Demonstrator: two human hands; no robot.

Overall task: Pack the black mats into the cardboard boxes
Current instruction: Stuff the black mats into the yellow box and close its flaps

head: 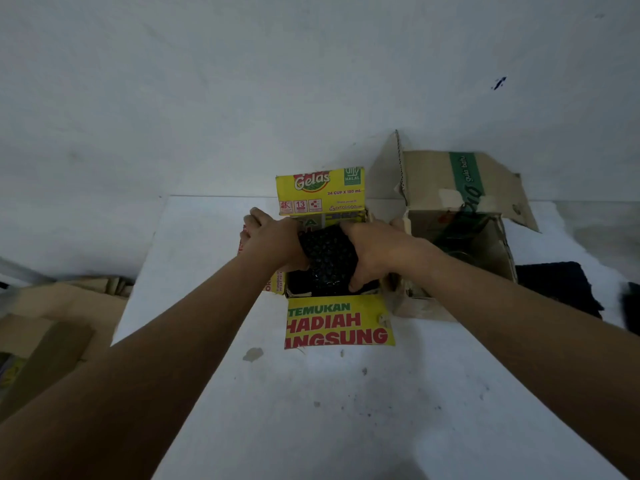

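My left hand (273, 239) and right hand (375, 251) grip the black mat (329, 259) between their fingers, yellow box (341, 325) just below.

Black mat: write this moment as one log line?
black mat: partly in yellow box | right hand: grips mat | left hand: at box's left flap

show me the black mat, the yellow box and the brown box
black mat (327, 258): head view, bumpy top surface
yellow box (320, 192): head view, far flap
brown box (433, 178): head view, raised flap
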